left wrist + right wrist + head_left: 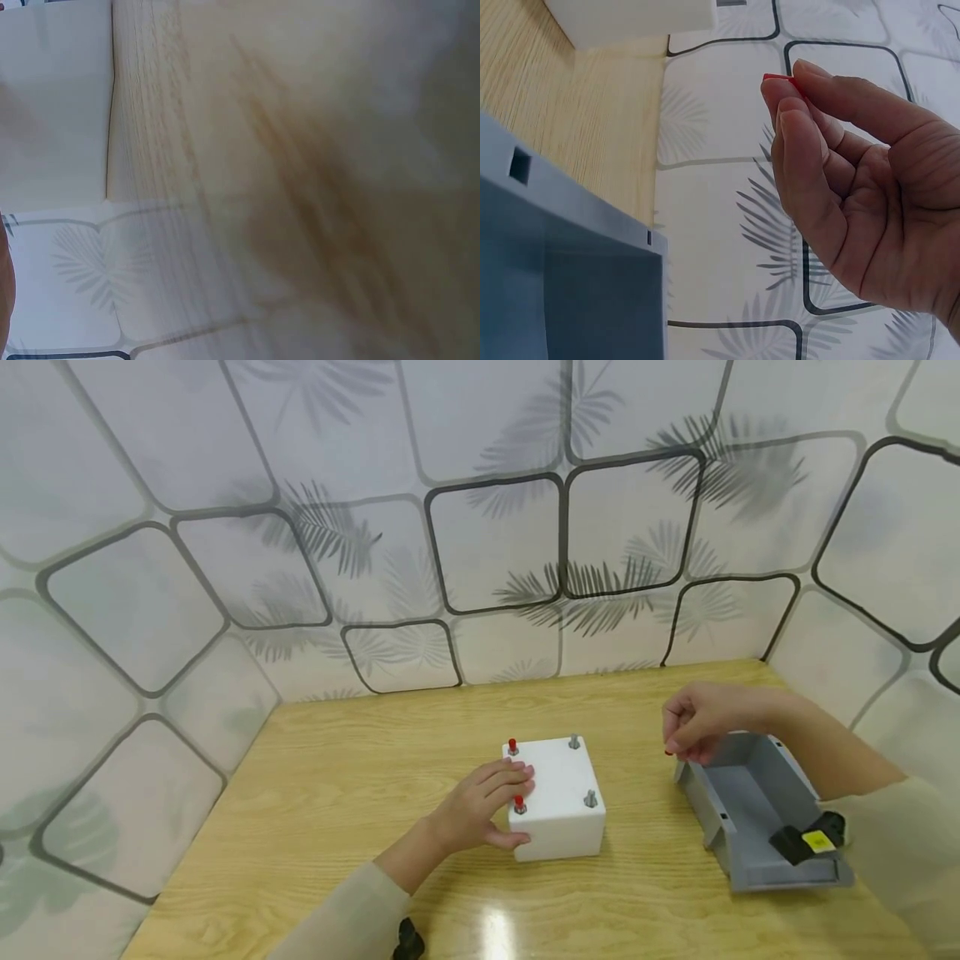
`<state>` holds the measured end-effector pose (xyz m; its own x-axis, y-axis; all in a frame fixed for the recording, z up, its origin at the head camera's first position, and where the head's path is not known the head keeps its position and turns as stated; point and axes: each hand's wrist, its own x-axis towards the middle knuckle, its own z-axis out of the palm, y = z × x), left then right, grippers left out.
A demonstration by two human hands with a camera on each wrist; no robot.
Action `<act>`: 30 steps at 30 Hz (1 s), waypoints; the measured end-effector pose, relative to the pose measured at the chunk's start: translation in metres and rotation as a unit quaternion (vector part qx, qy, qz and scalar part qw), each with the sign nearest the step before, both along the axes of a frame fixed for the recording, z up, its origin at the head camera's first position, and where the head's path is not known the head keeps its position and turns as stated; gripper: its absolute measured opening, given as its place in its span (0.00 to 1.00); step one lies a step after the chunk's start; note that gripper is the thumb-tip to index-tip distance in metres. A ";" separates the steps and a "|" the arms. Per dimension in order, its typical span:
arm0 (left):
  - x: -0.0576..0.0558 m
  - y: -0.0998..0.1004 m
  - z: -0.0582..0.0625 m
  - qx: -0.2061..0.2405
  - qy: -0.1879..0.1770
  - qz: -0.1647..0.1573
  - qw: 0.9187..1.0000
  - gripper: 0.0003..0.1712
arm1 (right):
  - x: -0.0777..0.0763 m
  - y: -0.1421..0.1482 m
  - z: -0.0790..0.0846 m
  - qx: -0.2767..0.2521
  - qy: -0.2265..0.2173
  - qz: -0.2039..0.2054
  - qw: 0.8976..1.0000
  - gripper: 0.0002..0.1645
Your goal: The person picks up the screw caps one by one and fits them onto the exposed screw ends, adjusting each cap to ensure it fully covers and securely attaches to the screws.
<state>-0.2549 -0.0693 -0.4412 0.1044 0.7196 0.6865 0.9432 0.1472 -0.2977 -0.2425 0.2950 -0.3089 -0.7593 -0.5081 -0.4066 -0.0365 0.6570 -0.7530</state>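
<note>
A white box-shaped block (558,781) stands on the table, with upright metal bolts at its top corners. Red caps (519,802) cover the two left bolts, while the two right bolts (590,797) are bare metal. My left hand (476,806) rests on the block's left side, fingers laid over the top and thumb against the lower side. Above the far end of a grey bin (712,827), my right hand (697,727) pinches a small red piece (777,76) between thumb and forefinger. Most of that piece is hidden by the fingertips. The left wrist view barely shows the left hand.
The wooden table (337,760) meets a patterned wall covering (495,543) at the back and sides. The grey bin sits to the right of the block, partly under the right forearm. A black device with a yellow label (817,841) is at the right wrist, over the bin.
</note>
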 end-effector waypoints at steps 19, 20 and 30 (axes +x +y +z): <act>0.000 0.000 0.000 -0.002 0.001 0.000 1.000 0.38 | -0.014 -0.023 0.005 -0.008 -0.017 -0.006 1.000 0.12; 0.000 0.000 0.000 -0.003 0.000 0.000 1.000 0.38 | -0.015 -0.024 0.005 -0.009 -0.017 -0.004 1.000 0.12; -0.002 0.000 0.001 0.000 0.000 -0.006 1.000 0.38 | -0.023 -0.034 0.009 -0.019 -0.017 0.005 1.000 0.11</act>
